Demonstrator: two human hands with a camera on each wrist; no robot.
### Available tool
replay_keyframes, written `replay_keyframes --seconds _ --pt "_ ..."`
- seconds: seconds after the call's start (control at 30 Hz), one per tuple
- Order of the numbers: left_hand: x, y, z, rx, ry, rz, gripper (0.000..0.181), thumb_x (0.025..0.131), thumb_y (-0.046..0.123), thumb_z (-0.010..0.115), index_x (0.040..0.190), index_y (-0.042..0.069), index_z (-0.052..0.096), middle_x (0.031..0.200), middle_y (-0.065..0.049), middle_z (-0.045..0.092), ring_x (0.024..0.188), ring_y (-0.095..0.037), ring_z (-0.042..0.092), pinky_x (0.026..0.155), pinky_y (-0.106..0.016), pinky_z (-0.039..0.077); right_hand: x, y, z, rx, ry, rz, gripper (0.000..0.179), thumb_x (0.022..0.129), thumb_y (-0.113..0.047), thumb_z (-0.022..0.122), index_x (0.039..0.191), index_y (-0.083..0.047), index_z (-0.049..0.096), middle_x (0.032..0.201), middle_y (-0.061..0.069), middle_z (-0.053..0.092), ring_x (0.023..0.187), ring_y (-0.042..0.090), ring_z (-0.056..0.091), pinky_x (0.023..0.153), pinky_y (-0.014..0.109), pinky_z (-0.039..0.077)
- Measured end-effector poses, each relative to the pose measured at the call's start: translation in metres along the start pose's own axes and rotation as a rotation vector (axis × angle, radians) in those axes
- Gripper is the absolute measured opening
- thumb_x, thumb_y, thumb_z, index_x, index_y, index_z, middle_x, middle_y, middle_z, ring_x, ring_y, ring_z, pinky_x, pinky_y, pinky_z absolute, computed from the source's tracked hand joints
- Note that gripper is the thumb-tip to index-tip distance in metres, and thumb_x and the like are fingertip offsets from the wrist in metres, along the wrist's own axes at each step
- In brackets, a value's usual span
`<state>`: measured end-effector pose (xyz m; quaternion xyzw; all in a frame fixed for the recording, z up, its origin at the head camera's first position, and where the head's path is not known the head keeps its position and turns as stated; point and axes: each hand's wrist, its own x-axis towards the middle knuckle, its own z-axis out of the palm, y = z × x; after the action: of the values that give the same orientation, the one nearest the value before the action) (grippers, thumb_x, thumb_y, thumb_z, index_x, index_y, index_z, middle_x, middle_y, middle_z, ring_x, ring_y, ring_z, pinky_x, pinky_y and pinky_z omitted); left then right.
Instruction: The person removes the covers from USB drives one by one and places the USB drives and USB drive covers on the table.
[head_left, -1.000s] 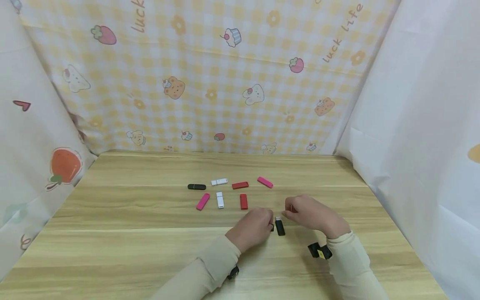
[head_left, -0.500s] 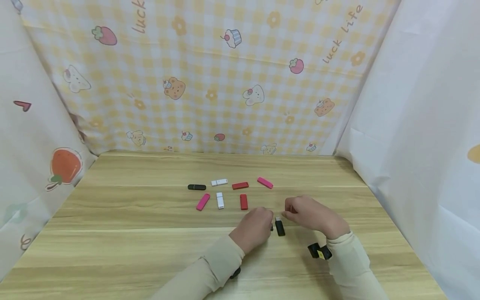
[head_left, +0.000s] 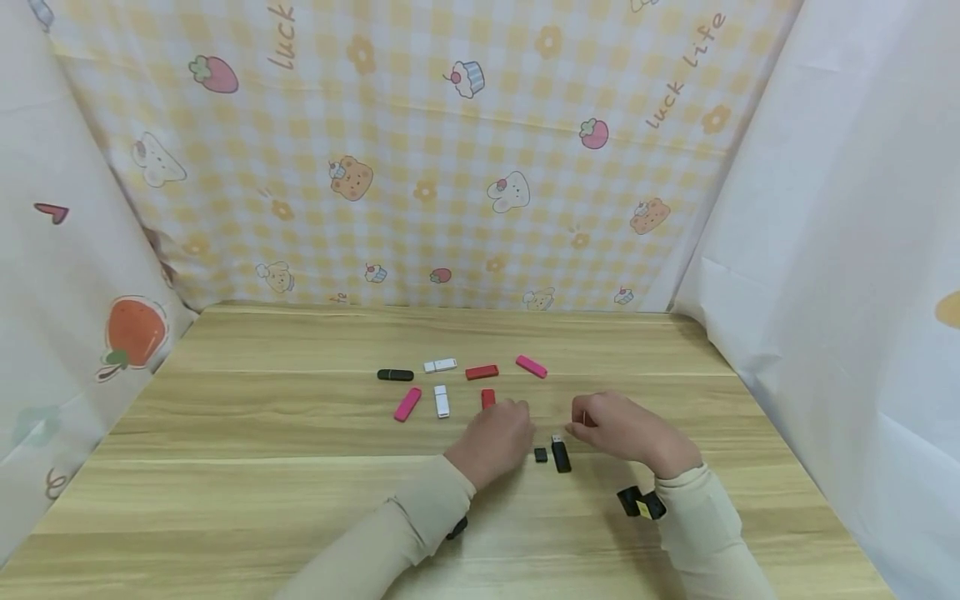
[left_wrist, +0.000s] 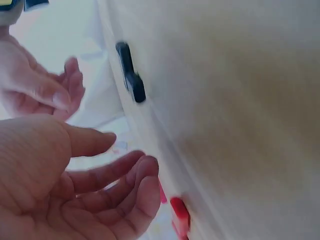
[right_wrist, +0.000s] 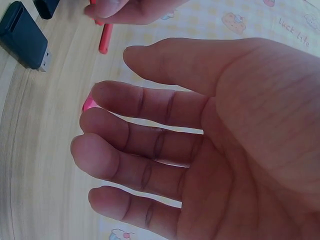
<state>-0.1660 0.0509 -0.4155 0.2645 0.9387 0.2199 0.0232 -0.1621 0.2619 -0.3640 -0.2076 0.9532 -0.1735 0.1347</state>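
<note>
An uncapped black USB stick lies on the table with its metal plug pointing away from me. Just left of it sits its small black cap. My left hand is left of the cap and partly covers a red USB stick; in the left wrist view its fingers are loosely bent with nothing between them. My right hand hovers right of the uncapped stick, thumb and fingertips near its plug. The right wrist view shows the right fingers relaxed and holding nothing.
Farther back lie a capped black USB stick, two white sticks, another red stick and two pink sticks. A patterned curtain closes off the table's back edge, with white cloth on the right.
My left hand has let go of the black cap and drawn left and slightly away from me, baring the cap and covering part of a red stick. The right hand stays nearly still.
</note>
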Motion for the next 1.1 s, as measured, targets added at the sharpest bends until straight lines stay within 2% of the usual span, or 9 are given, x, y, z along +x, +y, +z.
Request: replay_keyframes --seconds 0.1,0.23,0.37,0.47,0.53,0.7,0.83,0.93,1.1 --pt "0.003 -0.008 -0.003 0.005 0.074 -0.071 0.018 0.106 0.005 0.062 0.09 -0.003 0.066 0.07 -0.006 0.054 0.058 -0.012 0.046 0.048 -0.024 0.044 0.0 0.0 0.0 0.002 0.0 -0.004 0.014 0.105 -0.017 0.069 0.092 -0.012 0.071 0.075 -0.006 0.059 0.065 0.008 0.05 0.06 0.025 0.044" --pt "0.006 -0.017 -0.005 -0.005 0.125 -0.167 0.019 0.106 0.01 0.066 0.096 -0.007 0.067 0.075 -0.01 0.059 0.06 -0.014 0.047 0.049 -0.026 0.046 0.0 0.001 0.0 -0.001 -0.003 -0.001 0.014 0.105 -0.017 0.068 0.093 -0.011 0.071 0.075 -0.006 0.06 0.065 0.008 0.05 0.06 0.025 0.044" --pt "0.007 -0.022 -0.006 0.022 0.12 -0.229 0.033 0.108 0.022 0.068 0.085 -0.002 0.067 0.076 -0.009 0.059 0.061 -0.015 0.045 0.05 -0.028 0.046 -0.001 0.001 0.0 0.001 -0.007 0.009 0.013 0.105 -0.017 0.069 0.094 -0.011 0.071 0.075 -0.005 0.06 0.065 0.008 0.05 0.059 0.026 0.044" --pt "0.007 -0.023 -0.006 0.083 0.119 -0.267 0.041 0.105 0.027 0.071 0.073 0.003 0.063 0.073 -0.009 0.056 0.06 -0.016 0.046 0.048 -0.03 0.047 -0.001 0.001 0.0 0.005 -0.01 0.012 0.013 0.106 -0.017 0.069 0.094 -0.011 0.072 0.076 -0.005 0.061 0.065 0.008 0.05 0.06 0.026 0.045" --pt "0.006 -0.023 -0.006 0.12 0.109 -0.297 0.044 0.103 0.03 0.074 0.072 0.002 0.063 0.074 -0.01 0.056 0.061 -0.018 0.048 0.05 -0.032 0.05 -0.001 0.001 0.0 0.005 -0.01 0.011 0.013 0.106 -0.018 0.069 0.095 -0.011 0.072 0.076 -0.006 0.061 0.065 0.008 0.05 0.06 0.026 0.045" --pt "0.006 -0.023 -0.005 0.23 0.099 -0.311 0.038 0.099 0.031 0.079 0.089 -0.005 0.072 0.079 -0.015 0.061 0.066 -0.022 0.058 0.056 -0.035 0.058 -0.002 0.001 0.0 0.003 -0.007 0.007 0.013 0.106 -0.018 0.069 0.095 -0.011 0.072 0.076 -0.006 0.061 0.065 0.008 0.05 0.059 0.025 0.045" --pt "0.007 -0.023 -0.006 0.251 0.087 -0.308 0.031 0.101 0.023 0.076 0.096 -0.007 0.072 0.08 -0.015 0.062 0.067 -0.022 0.059 0.058 -0.035 0.059 -0.002 0.001 0.0 0.002 -0.004 0.005 0.014 0.106 -0.018 0.069 0.093 -0.012 0.071 0.076 -0.006 0.061 0.065 0.008 0.05 0.059 0.025 0.044" --pt "0.007 -0.023 -0.006 0.226 0.071 -0.305 0.023 0.102 0.015 0.072 0.095 -0.007 0.071 0.082 -0.016 0.062 0.068 -0.023 0.058 0.058 -0.036 0.059 -0.002 0.001 0.0 0.006 -0.005 0.007 0.014 0.106 -0.018 0.068 0.094 -0.012 0.071 0.077 -0.006 0.061 0.066 0.008 0.05 0.06 0.026 0.045" --pt "0.007 -0.026 -0.007 0.128 0.053 -0.285 0.012 0.1 0.002 0.07 0.089 -0.004 0.069 0.083 -0.016 0.06 0.069 -0.023 0.055 0.058 -0.037 0.057 -0.002 -0.001 -0.001 0.016 -0.008 0.008 0.014 0.106 -0.017 0.068 0.094 -0.011 0.072 0.078 -0.006 0.062 0.067 0.008 0.051 0.06 0.026 0.046"
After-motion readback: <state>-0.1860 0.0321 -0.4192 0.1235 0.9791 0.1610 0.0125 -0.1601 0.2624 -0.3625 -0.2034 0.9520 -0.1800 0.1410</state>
